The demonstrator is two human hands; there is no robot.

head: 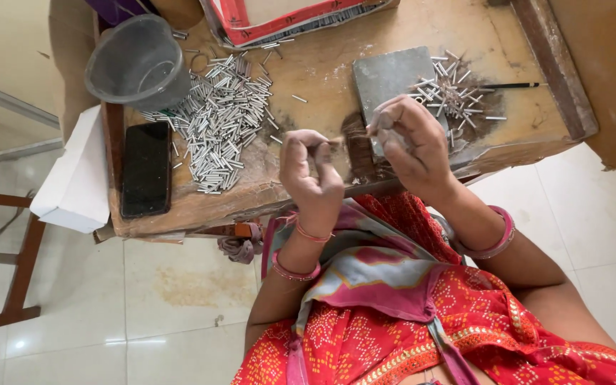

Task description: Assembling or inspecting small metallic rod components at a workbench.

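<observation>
My left hand (311,175) is closed around a small tuft of brown bristles, pinched at its fingertips. My right hand (413,142) is closed too, its fingertips gripping a short silver metal tube right next to the tuft. Both hands hover over the near edge of a low wooden table (322,71). A large heap of silver tubes (222,117) lies to the left of my hands. A smaller pile of tubes (454,93) lies at the right, beside a grey stone slab (390,75). Dark brown fibres (358,150) lie on the table under my hands.
A grey plastic cup (139,63) stands at the table's far left. A black phone (146,169) lies face up near the left edge, next to a white box (76,178). A thin black brush (511,85) rests at the right. A red-edged tray (279,18) sits at the back.
</observation>
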